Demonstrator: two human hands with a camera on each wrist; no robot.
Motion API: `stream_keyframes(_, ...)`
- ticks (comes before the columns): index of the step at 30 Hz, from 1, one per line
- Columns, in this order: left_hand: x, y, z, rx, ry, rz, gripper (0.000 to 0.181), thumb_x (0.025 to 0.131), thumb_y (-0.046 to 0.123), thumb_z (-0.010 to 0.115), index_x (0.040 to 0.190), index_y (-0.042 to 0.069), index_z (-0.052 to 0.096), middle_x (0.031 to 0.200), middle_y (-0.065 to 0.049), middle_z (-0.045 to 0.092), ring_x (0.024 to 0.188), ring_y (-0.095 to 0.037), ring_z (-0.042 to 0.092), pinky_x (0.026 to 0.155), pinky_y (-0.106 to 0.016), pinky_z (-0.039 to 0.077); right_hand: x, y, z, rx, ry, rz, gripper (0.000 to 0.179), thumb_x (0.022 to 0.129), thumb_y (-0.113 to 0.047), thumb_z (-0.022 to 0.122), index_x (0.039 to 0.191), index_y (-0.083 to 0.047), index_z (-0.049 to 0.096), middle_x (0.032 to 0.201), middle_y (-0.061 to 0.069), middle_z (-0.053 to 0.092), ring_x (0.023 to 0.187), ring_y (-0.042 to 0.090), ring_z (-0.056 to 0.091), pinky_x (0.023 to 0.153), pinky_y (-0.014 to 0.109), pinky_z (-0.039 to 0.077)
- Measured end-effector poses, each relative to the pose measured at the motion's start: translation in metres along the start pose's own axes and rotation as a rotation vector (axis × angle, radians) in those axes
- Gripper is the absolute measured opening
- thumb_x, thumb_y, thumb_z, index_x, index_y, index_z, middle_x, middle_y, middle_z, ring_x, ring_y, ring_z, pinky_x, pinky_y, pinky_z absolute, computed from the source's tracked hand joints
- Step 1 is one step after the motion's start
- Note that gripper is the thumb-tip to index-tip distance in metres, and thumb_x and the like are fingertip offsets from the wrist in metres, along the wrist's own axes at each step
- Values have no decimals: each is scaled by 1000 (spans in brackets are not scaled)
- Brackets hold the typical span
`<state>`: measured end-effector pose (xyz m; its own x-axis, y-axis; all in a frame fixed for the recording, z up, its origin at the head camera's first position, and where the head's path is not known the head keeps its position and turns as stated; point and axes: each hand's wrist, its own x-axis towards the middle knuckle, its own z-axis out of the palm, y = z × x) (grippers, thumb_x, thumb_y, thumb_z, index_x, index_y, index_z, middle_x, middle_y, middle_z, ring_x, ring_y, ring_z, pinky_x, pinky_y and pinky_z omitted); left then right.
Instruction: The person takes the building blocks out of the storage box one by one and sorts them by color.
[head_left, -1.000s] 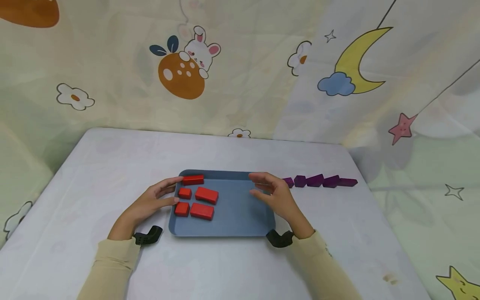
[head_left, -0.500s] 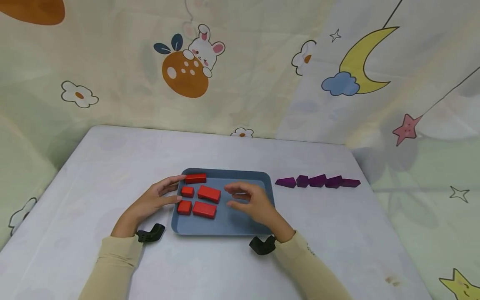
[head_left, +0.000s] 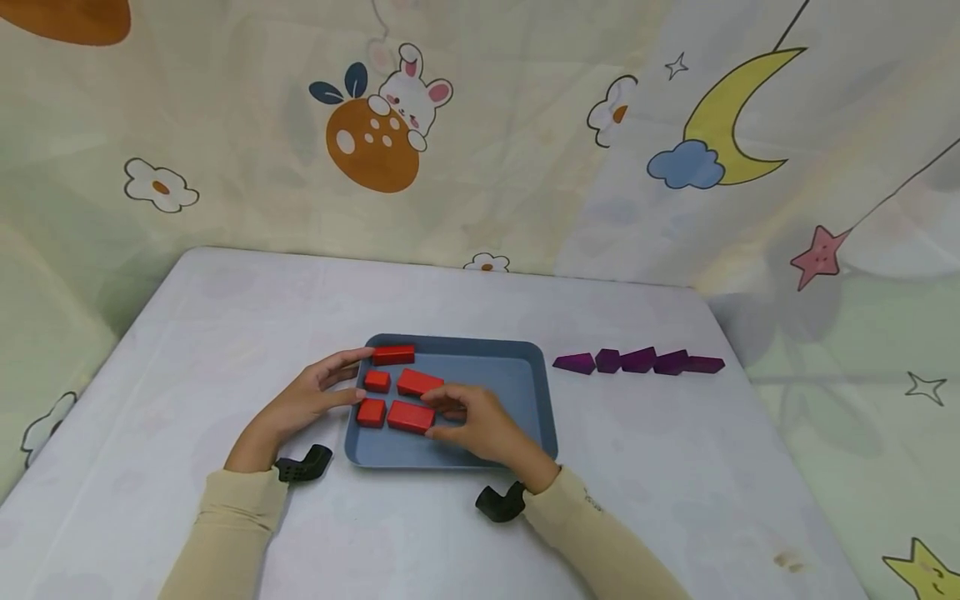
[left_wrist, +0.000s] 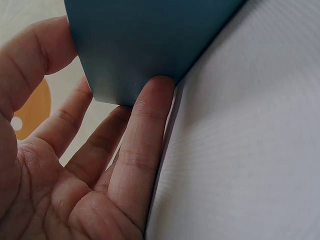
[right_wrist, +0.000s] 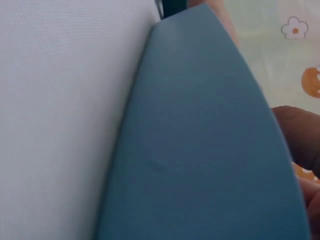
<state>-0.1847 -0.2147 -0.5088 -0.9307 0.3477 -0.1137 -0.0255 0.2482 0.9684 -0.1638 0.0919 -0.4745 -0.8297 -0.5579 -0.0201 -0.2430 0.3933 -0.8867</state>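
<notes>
A blue-grey tray (head_left: 495, 350) lies on the table with several red blocks in its left part. My left hand (head_left: 300, 404) is at its left side, fingertips touching the tray's outer wall (left_wrist: 135, 45) in the left wrist view. Over the tray, my right hand (head_left: 480, 425) has its thumb and fingers about the right end of the front long red block (head_left: 408, 417); whether they press it cannot be told. Behind it sits another long red block (head_left: 417, 382). Near the left hand are two small red blocks, one front (head_left: 371, 412), one behind (head_left: 377, 381), and a narrow red block (head_left: 393, 355).
To the right of the tray, several dark purple blocks (head_left: 639, 361) lie in a row on the white-covered table (head_left: 637, 467). A patterned cloth (head_left: 510, 150) hangs behind the table. Each wrist bears a black camera mount (head_left: 501, 504).
My right hand has moved left and toward me from the tray's right side to the front long red block. My left hand keeps its place at the tray's left side.
</notes>
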Motion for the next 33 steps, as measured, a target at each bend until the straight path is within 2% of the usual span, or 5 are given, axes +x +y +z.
stream_keyframes(7, -1, 4, 1, -8, 3, -34, 70, 102, 20, 74, 164, 7, 45, 170, -21, 40, 156, -46, 36, 123, -69, 29, 3, -2, 13, -183, 59, 25, 42, 91, -8, 89, 130, -1, 74, 125, 11, 75, 109, 26, 72, 97, 35, 59)
stream_keyframes(10, -1, 5, 1, -13, 1, -43, 71, 102, 20, 75, 165, 8, 44, 170, -20, 40, 157, -45, 35, 123, -68, 29, 4, -1, 15, -201, 88, 12, 36, 92, -8, 87, 126, -2, 76, 122, 10, 76, 106, 25, 71, 95, 37, 59)
stream_keyframes(18, 0, 3, 0, 5, 0, -42, 70, 102, 19, 74, 165, 7, 44, 170, -22, 39, 155, -48, 37, 122, -68, 32, -2, 3, 6, -18, 160, 30, 31, 92, 2, 83, 122, 0, 77, 124, 17, 74, 105, 28, 73, 89, 30, 62)
stream_keyframes(25, -1, 1, -1, 4, -3, -25, 71, 102, 16, 74, 165, 4, 43, 171, -24, 37, 154, -50, 37, 122, -69, 30, -15, 6, -21, 155, 198, -40, 33, 95, 7, 77, 127, 11, 71, 128, 26, 70, 116, 38, 68, 94, 34, 61)
stream_keyframes(33, -1, 3, 0, 0, -6, -20, 71, 102, 17, 74, 165, 5, 43, 171, -23, 37, 154, -50, 36, 122, -69, 30, -32, 15, -63, 138, 261, -48, 39, 96, 8, 76, 134, 12, 67, 134, 28, 66, 120, 40, 67, 98, 34, 59)
